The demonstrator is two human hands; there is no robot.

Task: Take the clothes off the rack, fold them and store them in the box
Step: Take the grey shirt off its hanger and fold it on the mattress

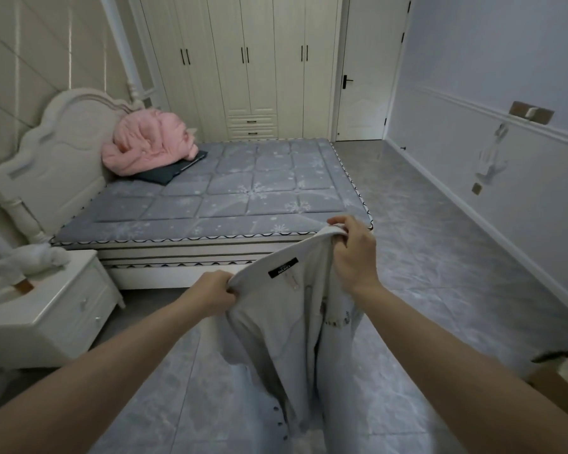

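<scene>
A white garment (pixel 286 322) with a black label near its collar hangs in front of me over the grey tiled floor, its lower part trailing down past the bottom of the head view. My left hand (pixel 210 293) grips the collar's left end in a fist. My right hand (pixel 351 253) pinches the collar's right end, held a little higher and farther away. The corner of a brown cardboard box (pixel 558 388) shows at the lower right edge, to the right of my right forearm. No rack is in view.
A bed with a grey quilted mattress (pixel 236 191) stands just beyond my hands, with a pink quilt (pixel 148 145) and a dark pillow at its head. A white nightstand (pixel 46 316) sits at the left. Wardrobes and a closed door (pixel 361 77) line the far wall.
</scene>
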